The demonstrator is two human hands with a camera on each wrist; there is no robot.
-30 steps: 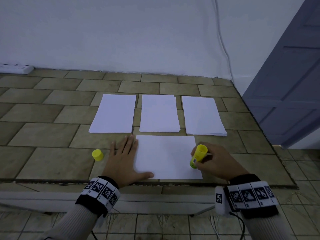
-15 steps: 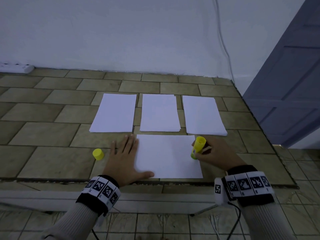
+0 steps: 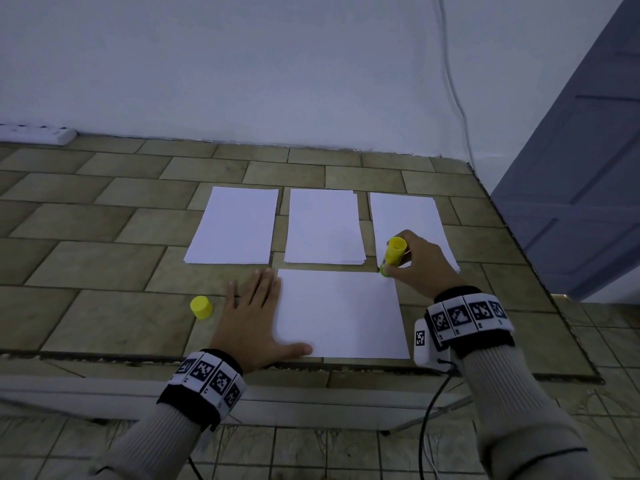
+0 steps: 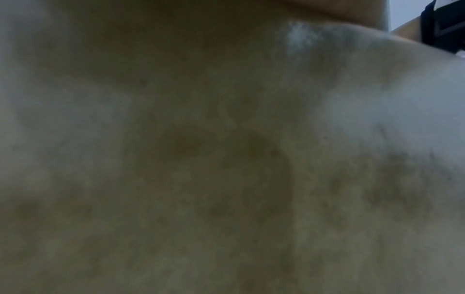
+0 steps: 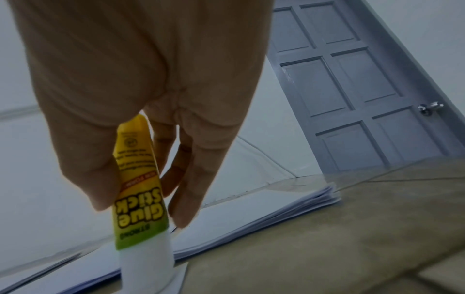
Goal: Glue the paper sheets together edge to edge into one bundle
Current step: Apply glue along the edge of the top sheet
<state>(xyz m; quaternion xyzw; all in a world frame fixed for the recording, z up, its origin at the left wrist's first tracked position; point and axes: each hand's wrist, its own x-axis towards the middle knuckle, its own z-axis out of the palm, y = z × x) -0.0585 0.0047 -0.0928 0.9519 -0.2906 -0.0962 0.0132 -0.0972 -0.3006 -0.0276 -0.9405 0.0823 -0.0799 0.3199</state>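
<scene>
the glue stick (image 3: 392,256), gripped in the curled fingers of the right hand (image 3: 420,263), has been run up the right edge of the near sheet (image 3: 341,313) to its far corner, so that edge is probably coated, while the flat left hand (image 3: 254,317) pins the sheet's left side to the surface (image 3: 104,271).

matt white paper sheet (image 3: 341,313) on rough tiled floor (image 3: 114,317) — glossy printed plastic glue stick (image 5: 139,191).

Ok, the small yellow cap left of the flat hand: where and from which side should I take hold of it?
Grip the small yellow plastic cap across its round side wall, coming straight down from above with thumb and finger on opposite sides. It appears to stand on end on the tiled tabletop, apart from the left hand, with bare surface all round. The left hand is nearest; the right hand holds the yellow glue stick.
</scene>
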